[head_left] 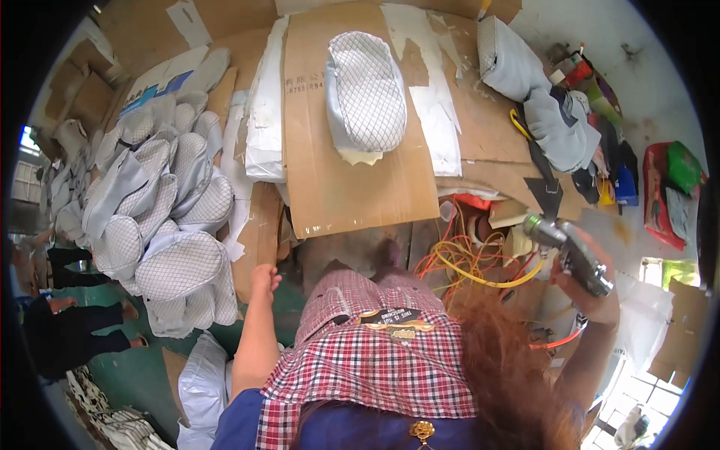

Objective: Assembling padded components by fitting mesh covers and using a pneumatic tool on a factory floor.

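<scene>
In my right hand (589,274) I grip a metal spray gun (574,255) with a green part at its front end, held up to the right of the table. My left hand (266,279) hangs near the table's front edge, its fingers curled in and nothing showing in them. One pale slipper (367,94) with a diamond-patterned sole lies sole side up on a cardboard sheet (330,199) in the middle of the table. It is apart from both hands.
Many similar slippers (180,262) are heaped at the left. Yellow and orange hoses (487,259) tangle below the table's right side. Folded pale pieces (514,60), yellow-handled scissors (525,124) and bags lie at the right. Another person's legs (94,326) show at far left.
</scene>
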Demonstrator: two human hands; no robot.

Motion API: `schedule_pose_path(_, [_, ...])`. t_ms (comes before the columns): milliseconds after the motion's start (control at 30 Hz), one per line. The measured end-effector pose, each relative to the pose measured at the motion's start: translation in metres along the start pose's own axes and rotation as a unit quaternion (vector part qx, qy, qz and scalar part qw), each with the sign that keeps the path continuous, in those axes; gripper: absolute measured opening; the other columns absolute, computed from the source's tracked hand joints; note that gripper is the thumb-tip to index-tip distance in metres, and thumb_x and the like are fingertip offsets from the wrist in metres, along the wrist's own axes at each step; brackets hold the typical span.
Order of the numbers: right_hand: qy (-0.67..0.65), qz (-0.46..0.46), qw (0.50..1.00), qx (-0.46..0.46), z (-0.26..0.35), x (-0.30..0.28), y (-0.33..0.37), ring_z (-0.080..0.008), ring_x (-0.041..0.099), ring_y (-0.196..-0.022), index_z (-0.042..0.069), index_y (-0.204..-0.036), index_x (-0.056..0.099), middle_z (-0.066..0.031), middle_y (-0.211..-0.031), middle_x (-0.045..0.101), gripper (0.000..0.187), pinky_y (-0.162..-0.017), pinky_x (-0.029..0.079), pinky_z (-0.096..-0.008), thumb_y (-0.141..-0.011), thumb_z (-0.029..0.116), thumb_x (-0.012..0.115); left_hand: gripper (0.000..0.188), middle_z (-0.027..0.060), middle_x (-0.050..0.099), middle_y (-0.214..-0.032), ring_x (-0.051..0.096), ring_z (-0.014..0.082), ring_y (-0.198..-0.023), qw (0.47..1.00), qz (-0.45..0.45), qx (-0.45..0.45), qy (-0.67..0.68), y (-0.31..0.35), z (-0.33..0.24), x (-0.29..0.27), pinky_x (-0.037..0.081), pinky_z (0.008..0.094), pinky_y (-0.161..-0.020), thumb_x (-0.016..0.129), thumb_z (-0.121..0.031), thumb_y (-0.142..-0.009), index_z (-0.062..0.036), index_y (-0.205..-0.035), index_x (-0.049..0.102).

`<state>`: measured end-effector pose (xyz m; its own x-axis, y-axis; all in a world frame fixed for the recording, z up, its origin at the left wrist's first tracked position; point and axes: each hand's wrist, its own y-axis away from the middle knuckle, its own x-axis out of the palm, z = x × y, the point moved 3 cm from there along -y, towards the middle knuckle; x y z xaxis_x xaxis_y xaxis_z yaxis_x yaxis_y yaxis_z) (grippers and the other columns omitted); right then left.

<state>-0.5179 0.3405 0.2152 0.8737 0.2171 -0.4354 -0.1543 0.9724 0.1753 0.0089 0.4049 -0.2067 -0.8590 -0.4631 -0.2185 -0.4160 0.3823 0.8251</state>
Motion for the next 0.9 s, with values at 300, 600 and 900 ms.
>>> schedule_pose_path(300, [-0.093, -0.03, 0.992, -0.076, -0.004, -0.037, -0.074, -0.0107, 0.053, -0.071, -0.003, -0.122, 0.04, -0.0053, -0.078, 0.055, 0.054, -0.062, 0.045, -0.023, -0.071, -0.001, 0.059, 0.029, 0.006, 0.059, -0.082, 0.056, 0.0159, -0.064, 0.947, 0.149, 0.204, 0.199, 0.097, -0.179, 0.248, 0.044, 0.0251, -0.056, 0.06, -0.015, -0.076, -0.0057, -0.101, 0.051])
schedule_pose_path(600, [-0.101, -0.052, 0.992, -0.057, -0.035, -0.091, -0.114, -0.0113, 0.053, -0.07, -0.003, -0.121, 0.041, -0.0055, -0.081, 0.055, 0.052, -0.065, 0.045, -0.0239, -0.072, 0.001, 0.061, 0.017, 0.0041, 0.054, -0.075, 0.055, 0.0165, -0.061, 0.957, 0.031, 0.145, 0.251, 0.107, -0.2, 0.292, 0.042, 0.0295, -0.053, 0.057, -0.013, -0.077, -0.0069, -0.091, 0.05])
schedule_pose_path(900, [-0.001, -0.045, 0.976, -0.211, -0.095, -0.07, -0.21, -0.0097, 0.049, -0.074, 0.001, -0.122, 0.042, -0.0012, -0.086, 0.053, 0.048, -0.066, 0.043, -0.0227, -0.076, -0.001, 0.055, 0.011, 0.0058, 0.054, -0.073, 0.054, 0.018, -0.06, 0.951, -0.015, 0.193, 0.24, 0.13, -0.219, 0.287, 0.044, 0.0314, -0.053, 0.054, -0.01, -0.076, -0.0035, -0.085, 0.051])
